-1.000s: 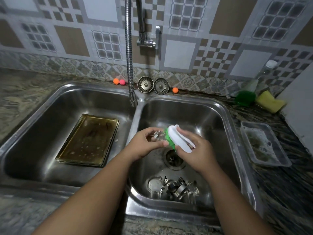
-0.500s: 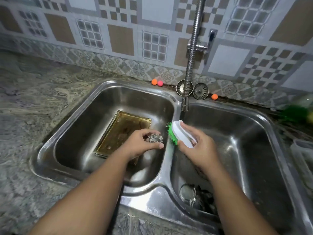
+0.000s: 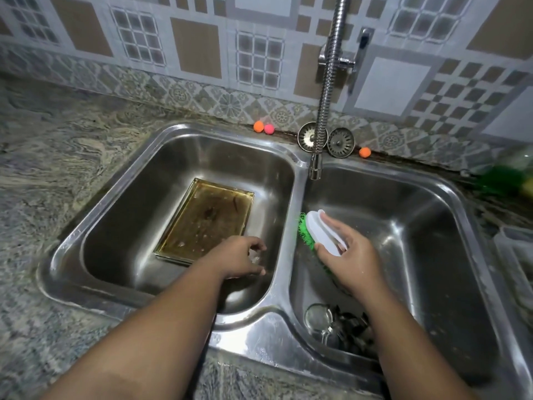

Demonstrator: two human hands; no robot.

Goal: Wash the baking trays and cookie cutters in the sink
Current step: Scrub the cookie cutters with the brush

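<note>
Lower than half a second ago, my left hand (image 3: 240, 256) is carrying the blurred cutter (image 3: 255, 256), fingers curled round it, into the left basin (image 3: 129, 226) beside the tray (image 3: 206, 219), apparently separating scrubbed work. My right hand (image 3: 347, 255) is gripping the brush (image 3: 320, 230), held aside.

A mottled grey-green stone surface (image 3: 57, 174) carries a double-bowl stainless steel sink (image 3: 259, 336). A brownish rectangular baking tray (image 3: 207, 217) lies flat on the left bowl's floor, and a heap of metal cookie cutters (image 3: 346, 324) sits in the right bowl's near corner. On the back ledge rest a small orange ball (image 3: 258, 126) touching a pink ball (image 3: 269, 129), two round metal strainers (image 3: 341, 142) propped on edge, and a second orange ball (image 3: 364, 152).
</note>
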